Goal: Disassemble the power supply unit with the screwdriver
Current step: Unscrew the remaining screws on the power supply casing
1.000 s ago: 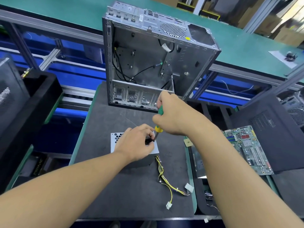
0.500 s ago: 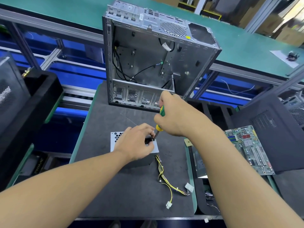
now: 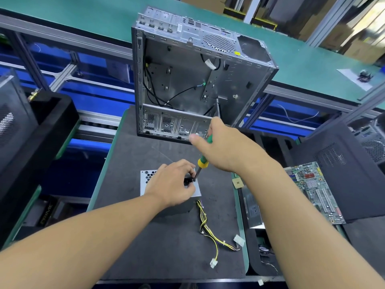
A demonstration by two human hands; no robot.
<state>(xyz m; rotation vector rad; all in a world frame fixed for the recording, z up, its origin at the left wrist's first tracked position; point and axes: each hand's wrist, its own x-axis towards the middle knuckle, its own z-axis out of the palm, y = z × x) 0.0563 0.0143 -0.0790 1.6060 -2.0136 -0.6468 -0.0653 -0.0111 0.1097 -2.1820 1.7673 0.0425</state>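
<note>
Your right hand (image 3: 227, 147) was raised over the tabletop (image 3: 129, 226), fingers clamped round the green handle of the one screwdriver (image 3: 203, 162), thumb sticking out to the left. The shaft slanted down to the top of the single power supply unit (image 3: 145, 178), which lay on the grey mat. Your left hand (image 3: 173, 182) rested on that unit, fingers curled and gripping it beside the tip. One wire bundle (image 3: 208, 230) trailed from it. Behind stood one open computer case (image 3: 187, 80); one motherboard (image 3: 312, 188) lay to the right.
</note>
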